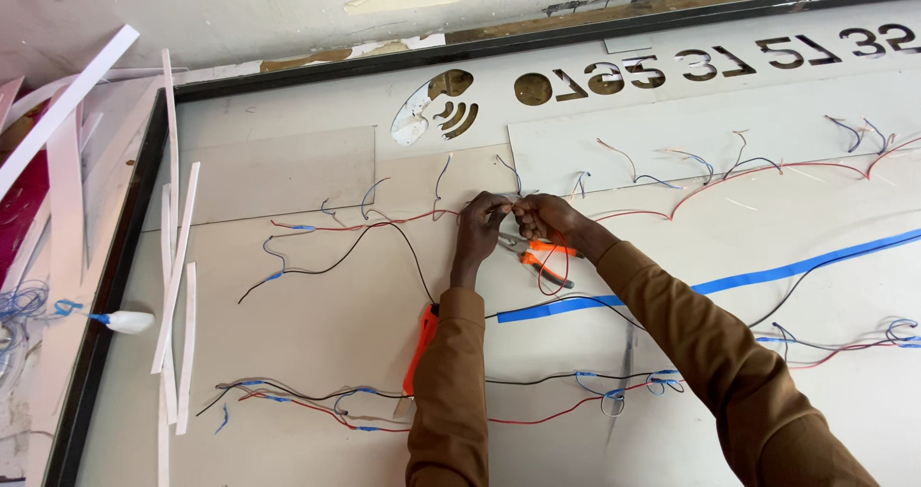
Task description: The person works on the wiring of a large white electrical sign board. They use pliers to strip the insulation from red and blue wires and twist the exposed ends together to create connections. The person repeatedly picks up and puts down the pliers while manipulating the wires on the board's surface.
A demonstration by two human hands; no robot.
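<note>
My left hand (480, 220) and my right hand (543, 220) meet at the middle of a large white sign panel (336, 324). The fingertips of both pinch the same joint in the red wire (384, 223) that runs across the panel. Orange-handled pliers (542, 257) are tucked in my right hand, jaws pointing left and handles hanging below the palm. Both arms wear brown sleeves. An orange utility knife (420, 348) lies on the panel, partly hidden by my left forearm.
Black wires (326, 266), red wires and short blue leads lie across the panel. Blue tape (767, 276) runs diagonally at right. White plastic strips (177, 285) lie along the black frame (106, 295) on the left, beside a small white bulb (129, 322).
</note>
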